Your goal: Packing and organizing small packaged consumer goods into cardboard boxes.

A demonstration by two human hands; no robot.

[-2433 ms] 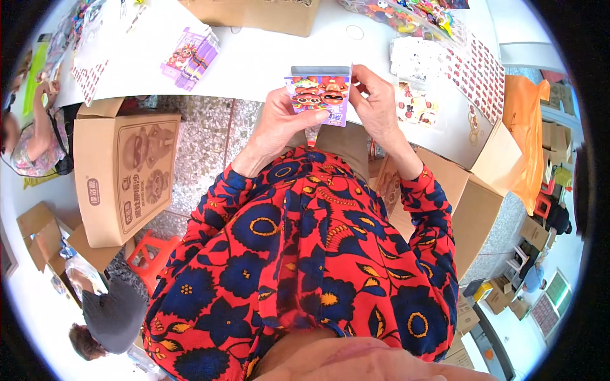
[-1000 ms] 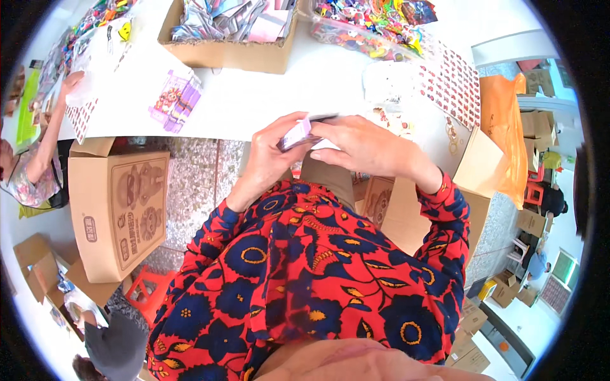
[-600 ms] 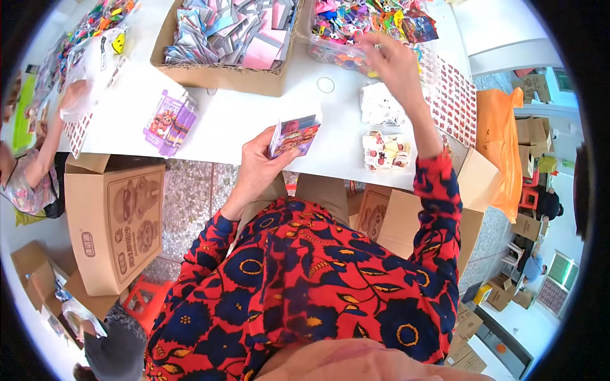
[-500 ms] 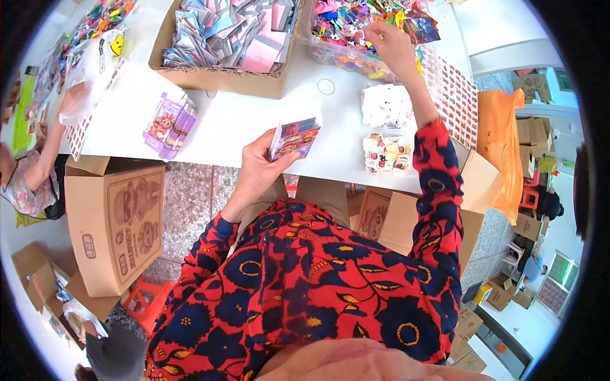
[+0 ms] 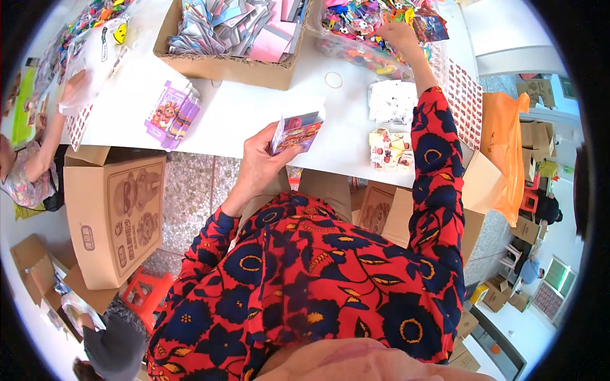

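My left hand (image 5: 257, 162) grips a small purple printed box (image 5: 297, 134) with its top flaps standing up, above the table's near edge. Its fingers wrap round the lower left of the box. My right arm reaches to the far right, where my right hand (image 5: 399, 35) is down at a clear plastic bin (image 5: 365, 52) full of small colourful plastic charms (image 5: 343, 19). The fingers of that hand are curled together among the charms, and what they hold cannot be made out. Flattened purple boxes (image 5: 171, 114) lie in a stack on the left of the table.
A cardboard box (image 5: 222, 68) of silver and pink packets stands at the far middle. White packets (image 5: 391, 101) and cream printed packets (image 5: 390, 150) lie at right, near a sticker sheet (image 5: 464, 105). A rubber band (image 5: 333, 80) lies between. A co-worker's arm (image 5: 47, 149) is at left.
The view has shifted slightly. My right hand's fingers have curled in closer over the charms. My left hand keeps the box in nearly the same place.
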